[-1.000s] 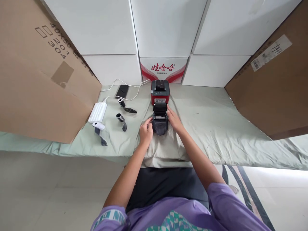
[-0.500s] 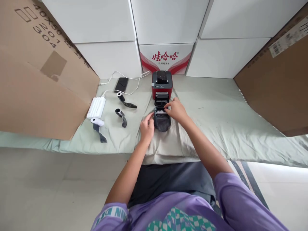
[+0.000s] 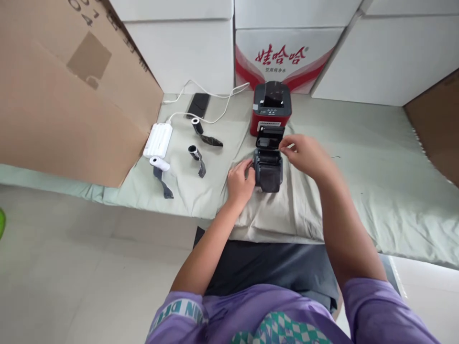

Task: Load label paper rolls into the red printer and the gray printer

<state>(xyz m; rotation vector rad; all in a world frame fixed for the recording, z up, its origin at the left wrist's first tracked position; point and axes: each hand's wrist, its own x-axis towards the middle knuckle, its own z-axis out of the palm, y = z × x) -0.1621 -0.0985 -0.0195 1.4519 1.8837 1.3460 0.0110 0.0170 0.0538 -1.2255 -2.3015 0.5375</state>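
A small black printer lies on the pale green cloth with its lid flipped open toward the back. My left hand curls against its left side and holds it. My right hand hovers at the open lid's right edge, fingers pinched there; whether anything is in them is hidden. Just behind stands a red and black printer.
Two black-ribbon rolls and a white roll lie to the left, beside a white power strip and a dark phone with white cables. A big cardboard box stands left; white cartons line the back.
My right hand has lifted from the small printer's side up to its open lid. The left hand has stayed at the left side. The view has shifted down and left.
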